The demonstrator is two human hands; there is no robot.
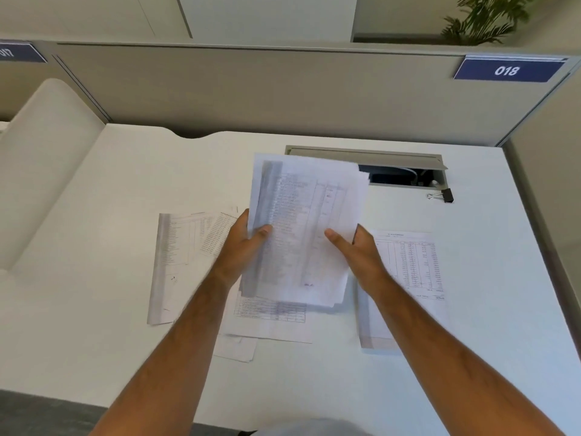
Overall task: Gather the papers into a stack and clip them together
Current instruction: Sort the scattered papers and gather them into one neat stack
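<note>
Desk (94,309): white, partition along the far edge, open cable tray (393,174) near the far right corner.

Loose sheets, flat on the desk: one sheet (169,262) toward the left edge with another half tucked over its far right corner; a few sheets (270,322) at the middle under your bundle; one sheet (418,262) toward the right, your right forearm crossing it.

Bundle (301,228): you hold it raised off the desk at the middle, edges uneven, top corners fanned.

Left hand (242,243): clamped on the bundle's left edge, thumb on top, fingers hidden behind.

Right hand (358,250): clamped on the right edge, thumb on top, fingers underneath.

Clip (441,195): black binder clip, on the desk just beside the cable tray, well apart from both hands, untouched.

Step in hand, as I read it: gathering, partway. Next move calls for freeing one hand to take up the remaining sheets, then tapping the edges square before you reach for the clip.
</note>
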